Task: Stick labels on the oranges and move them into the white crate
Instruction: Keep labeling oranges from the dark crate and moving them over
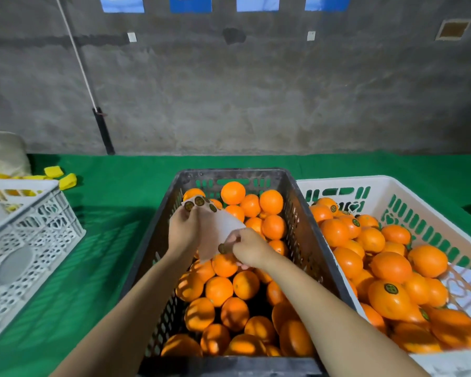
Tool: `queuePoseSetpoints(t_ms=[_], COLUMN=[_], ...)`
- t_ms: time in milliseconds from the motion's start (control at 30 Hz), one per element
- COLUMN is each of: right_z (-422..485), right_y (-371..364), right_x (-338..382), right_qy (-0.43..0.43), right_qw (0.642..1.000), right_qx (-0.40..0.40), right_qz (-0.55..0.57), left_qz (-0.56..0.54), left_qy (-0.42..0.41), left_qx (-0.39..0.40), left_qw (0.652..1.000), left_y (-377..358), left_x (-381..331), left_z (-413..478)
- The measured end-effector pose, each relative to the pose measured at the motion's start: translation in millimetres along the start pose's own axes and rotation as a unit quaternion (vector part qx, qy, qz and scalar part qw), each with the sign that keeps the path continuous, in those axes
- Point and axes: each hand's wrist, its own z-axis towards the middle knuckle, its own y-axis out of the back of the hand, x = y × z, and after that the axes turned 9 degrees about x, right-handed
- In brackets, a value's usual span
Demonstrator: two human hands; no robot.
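Note:
A black crate [152, 248] in the middle holds several unlabelled oranges [218, 291]. Above it, my left hand [184, 229] grips a white label sheet [215, 229] with round dark labels along its top edge. My right hand [246, 247] pinches one round label [223, 248] at the sheet's lower edge. The white crate [408, 197] on the right holds several oranges [390, 268], some showing dark round labels.
A green cloth [98, 235] covers the table. Another white lattice crate [30, 240] stands at the left, with yellow foam pieces [61, 176] and a plastic bag behind it. A grey concrete wall rises behind the table.

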Motion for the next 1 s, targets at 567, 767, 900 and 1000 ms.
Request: queuePoseSetpoints(t_ms=[567, 767, 900, 1000], right_z=[-3.4, 2.4, 6.9, 6.7], right_y=[-28.1, -32.9, -32.3, -34.8], right_x=[-47.6, -58.9, -56.8, -54.2], right_qy=[-0.166, -0.126, -0.091, -0.081], right_qw=[0.909, 0.934, 0.951, 0.948], right_qx=[0.292, 0.249, 0.218, 0.236], right_qz=[-0.249, -0.224, -0.199, -0.198], left_qz=[0.134, 0.142, 0.154, 0.156], left_qy=[-0.031, -0.038, -0.017, -0.016], left_qx=[0.102, 0.101, 0.119, 0.124], left_qw=[0.985, 0.984, 0.981, 0.980], left_y=[-9.9, -12.2, -12.4, -12.0], left_x=[8.6, 8.1, 6.1, 5.7], left_z=[-6.0, -2.1, -3.4, -4.8])
